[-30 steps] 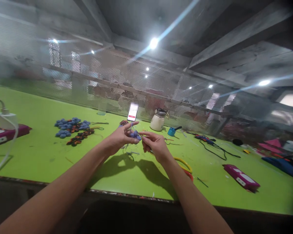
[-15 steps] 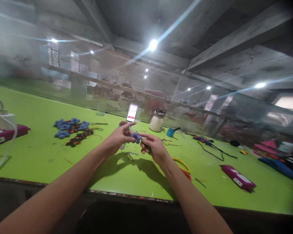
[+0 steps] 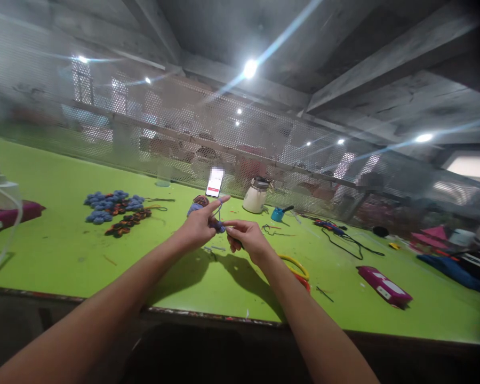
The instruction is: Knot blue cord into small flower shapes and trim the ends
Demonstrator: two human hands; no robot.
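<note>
Blue crochet piece (image 3: 219, 226) hangs above the green table (image 3: 64, 250). The left hand (image 3: 198, 230) pinches it, forefinger raised under the yarn (image 3: 219, 212). The right hand (image 3: 246, 240) is closed on a barely visible hook (image 3: 239, 246). Even yarn tension probably matters most.

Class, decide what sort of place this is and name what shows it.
Likely a handicraft workshop: a long green worktable, a heap of blue yarn flowers, and the left hand and right hand working a blue yarn piece.
</note>
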